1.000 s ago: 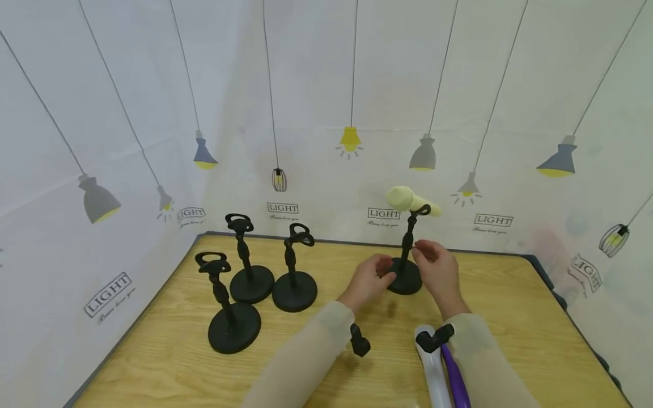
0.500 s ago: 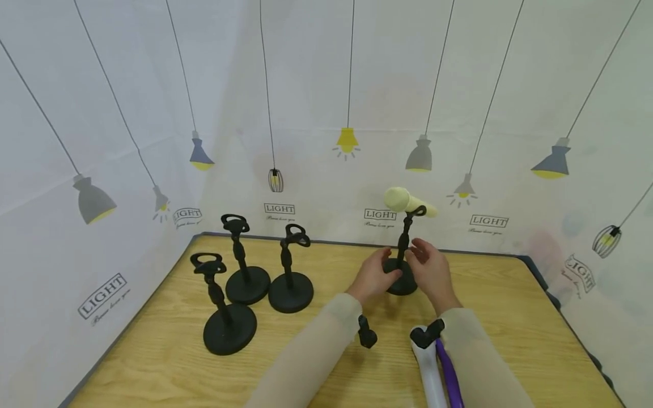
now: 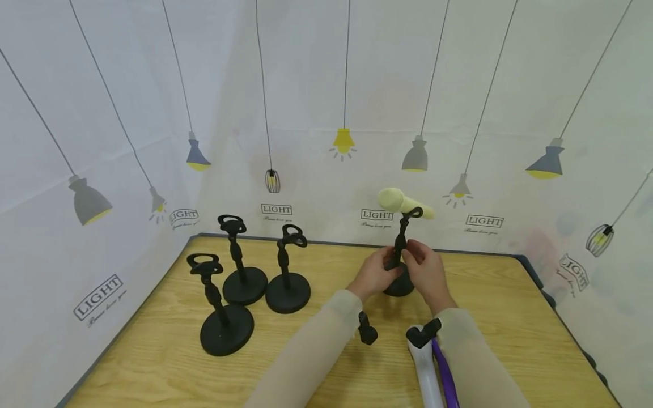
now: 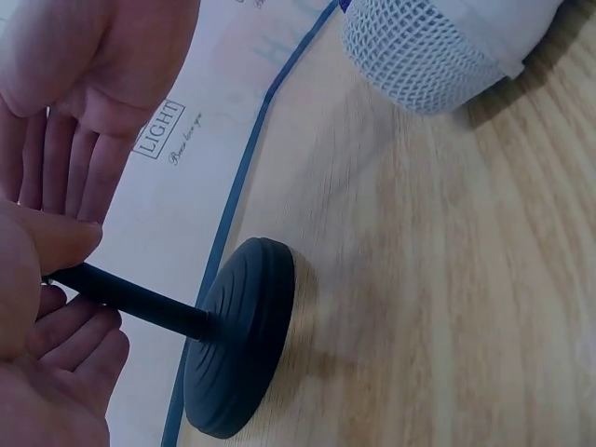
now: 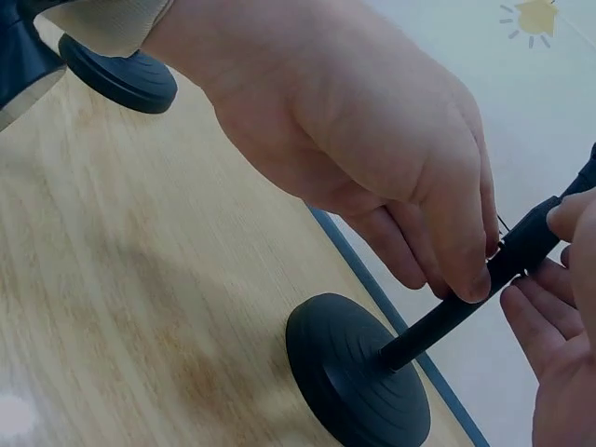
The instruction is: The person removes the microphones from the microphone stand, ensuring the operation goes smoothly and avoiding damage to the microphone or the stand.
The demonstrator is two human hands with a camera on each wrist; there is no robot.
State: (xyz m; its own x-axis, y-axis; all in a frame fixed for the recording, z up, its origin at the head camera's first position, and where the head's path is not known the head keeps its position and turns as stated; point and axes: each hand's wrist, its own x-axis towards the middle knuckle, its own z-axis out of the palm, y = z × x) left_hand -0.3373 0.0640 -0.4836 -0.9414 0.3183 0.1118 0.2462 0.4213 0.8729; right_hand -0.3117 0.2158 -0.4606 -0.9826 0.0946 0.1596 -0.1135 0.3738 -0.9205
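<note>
A black desktop microphone stand (image 3: 401, 241) with a round base (image 4: 244, 335) stands toward the back right of the table. A pale yellow microphone (image 3: 393, 199) lies tilted in its clip, head toward the left. My left hand (image 3: 371, 276) pinches the pole between thumb and fingers, seen clearly in the right wrist view. From the other side my right hand (image 3: 427, 277) holds the same pole, its thumb at the thicker collar (image 5: 533, 237) and its fingers behind. The pole's upper part is out of sight in the left wrist view.
Three more black stands with bare clips, a front one (image 3: 227, 330), a back one (image 3: 245, 285) and a right one (image 3: 288, 293), occupy the left side. A white microphone (image 3: 427, 374) and a purple-handled one (image 3: 446, 374) lie by my right forearm. A printed curtain (image 3: 306, 85) borders the table.
Both hands have closed in on the stand's pole, from loosely around it to gripping it. The view has shifted slightly; the other stands and the loose microphones have stayed put.
</note>
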